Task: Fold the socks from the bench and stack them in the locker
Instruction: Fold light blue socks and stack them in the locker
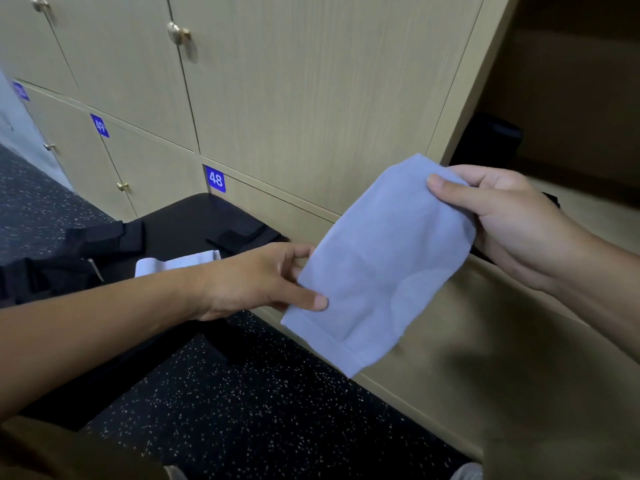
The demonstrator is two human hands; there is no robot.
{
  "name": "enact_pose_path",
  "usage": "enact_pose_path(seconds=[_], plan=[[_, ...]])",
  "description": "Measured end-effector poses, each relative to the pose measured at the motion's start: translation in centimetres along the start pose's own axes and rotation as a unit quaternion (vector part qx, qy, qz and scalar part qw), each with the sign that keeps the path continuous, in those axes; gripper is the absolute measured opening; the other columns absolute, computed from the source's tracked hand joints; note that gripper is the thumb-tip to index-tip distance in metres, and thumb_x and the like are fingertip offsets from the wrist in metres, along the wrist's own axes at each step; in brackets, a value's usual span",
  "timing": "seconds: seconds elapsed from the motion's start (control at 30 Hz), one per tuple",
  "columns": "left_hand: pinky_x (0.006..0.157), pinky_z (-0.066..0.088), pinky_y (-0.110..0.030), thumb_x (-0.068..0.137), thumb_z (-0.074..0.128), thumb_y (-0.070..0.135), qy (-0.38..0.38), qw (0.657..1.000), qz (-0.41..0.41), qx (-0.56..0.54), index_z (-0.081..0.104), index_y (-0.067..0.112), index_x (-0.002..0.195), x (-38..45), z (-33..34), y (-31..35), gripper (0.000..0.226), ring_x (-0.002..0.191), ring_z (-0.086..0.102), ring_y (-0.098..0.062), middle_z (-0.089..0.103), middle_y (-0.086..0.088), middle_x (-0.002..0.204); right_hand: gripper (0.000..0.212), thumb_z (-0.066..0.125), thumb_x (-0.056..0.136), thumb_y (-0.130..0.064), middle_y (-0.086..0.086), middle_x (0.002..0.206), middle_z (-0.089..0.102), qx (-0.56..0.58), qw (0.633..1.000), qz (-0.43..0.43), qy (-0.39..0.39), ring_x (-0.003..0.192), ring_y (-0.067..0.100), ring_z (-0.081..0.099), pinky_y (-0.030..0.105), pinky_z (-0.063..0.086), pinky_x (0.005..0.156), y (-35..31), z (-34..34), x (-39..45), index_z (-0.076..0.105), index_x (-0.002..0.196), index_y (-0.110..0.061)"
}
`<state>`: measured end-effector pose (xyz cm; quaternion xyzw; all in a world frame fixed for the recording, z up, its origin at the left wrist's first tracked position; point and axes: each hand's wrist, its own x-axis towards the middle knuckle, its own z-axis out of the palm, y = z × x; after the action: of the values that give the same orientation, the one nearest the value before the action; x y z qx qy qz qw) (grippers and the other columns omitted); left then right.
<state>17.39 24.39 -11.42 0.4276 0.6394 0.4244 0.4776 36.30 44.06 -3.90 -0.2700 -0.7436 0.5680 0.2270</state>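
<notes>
Pale blue sock (377, 265), folded flat, hangs slantwise in the air before beige lockers (311, 98). Open locker (571, 116) at right holds something dark, too dim to tell. Black bench (194, 220) below carries black socks (104, 237) and a white sock (176, 263). Right hand (502, 220) pinches the blue sock's top; left hand (263, 278) pinches its lower edge.

Both forearms are being shown bare (no sleeves reaching the wrists), the left hand (258, 278) and right hand (512, 223) ungloved, ringless; dark olive-brown clothing is being glimpsed lower left
</notes>
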Motion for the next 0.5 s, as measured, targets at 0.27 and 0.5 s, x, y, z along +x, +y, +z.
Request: enact_pose_path(seconds=[0.27,0.5], plan=[[0.082,0.048,-0.039,0.084,0.075,0.006,0.036,0.980,0.032,-0.193,0.049,0.028,0.106,-0.2,-0.8,1.0,0.041,0.096,0.058,-0.031,0.064,-0.021,0.107,0.018,0.055,0.101,-0.008,0.004,0.097,0.077,0.033,0.998,0.029,0.050,0.080,0.011,0.072,0.024,0.061,0.066,0.0,-1.9,-0.9,0.071,0.108,-0.007],[0.075,0.062,-0.030,0.092,0.054,0.030,0.073,0.953,0.002,-0.293,0.068,0.004,0.116,-1.1,-1.1,2.5,0.038,0.095,0.075,-0.019,0.073,-0.010,0.120,0.050,0.040,0.105,-0.027,0.026,0.115,0.071,0.231,0.960,0.154,-0.021,0.101,0.029,0.074,0.033,0.063,0.078,-0.5,-3.7,-1.3,0.063,0.120,0.015]])
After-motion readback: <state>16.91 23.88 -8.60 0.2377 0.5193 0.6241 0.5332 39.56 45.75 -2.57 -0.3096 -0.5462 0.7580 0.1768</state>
